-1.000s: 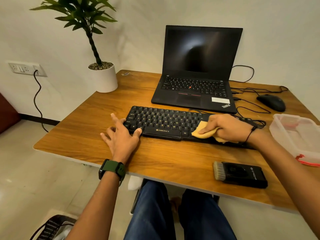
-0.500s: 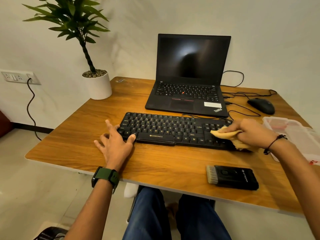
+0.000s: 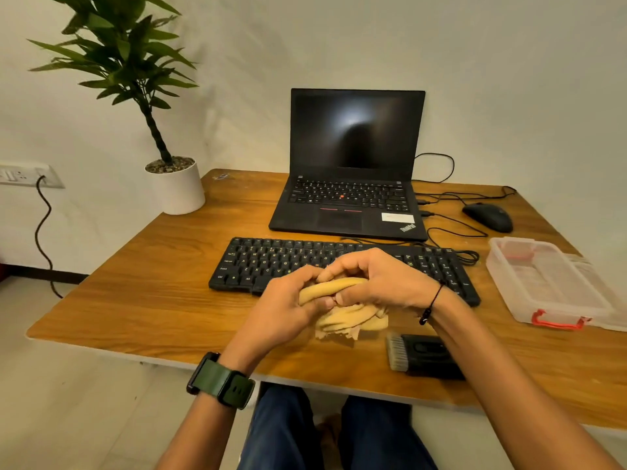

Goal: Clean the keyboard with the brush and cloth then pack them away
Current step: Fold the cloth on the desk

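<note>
Gathering the yellow cloth (image 3: pixel 349 317) between both hands looks like the step in hand: the left hand (image 3: pixel 288 307) and the right hand (image 3: pixel 380 283) meet above the front edge of the keyboard (image 3: pixel 258 262), each with fingers curled round a rolled part of the fabric, while the loose folds hang down below the knuckles toward the table (image 3: pixel 142 300). To do this well, I judge it best to fold the cloth flat and small rather than wring it into a wad, keeping any dust turned inward so nothing drops back onto the keys, and to hold it clear of the keyboard cable. The brush (image 3: pixel 417 356) lies just beside the cloth on the near right of the table, bristles pointing left, partly hidden by the right forearm. The clear plastic box (image 3: pixel 543 283) with red clasps sits well to the right, and it seems the likely place for both tools; whether its lid is on cannot be told for certain. As for writing, the laptop (image 3: pixel 349 164) behind the keyboard carries a ThinkPad mark at the corner of its palm rest and a pale sticker whose text is too small to read. Yellow legends show on the keyboard's keys, with letters such as Q and W just legible. A mouse (image 3: pixel 488 217) and a potted plant (image 3: pixel 159 137) stand further back.
</note>
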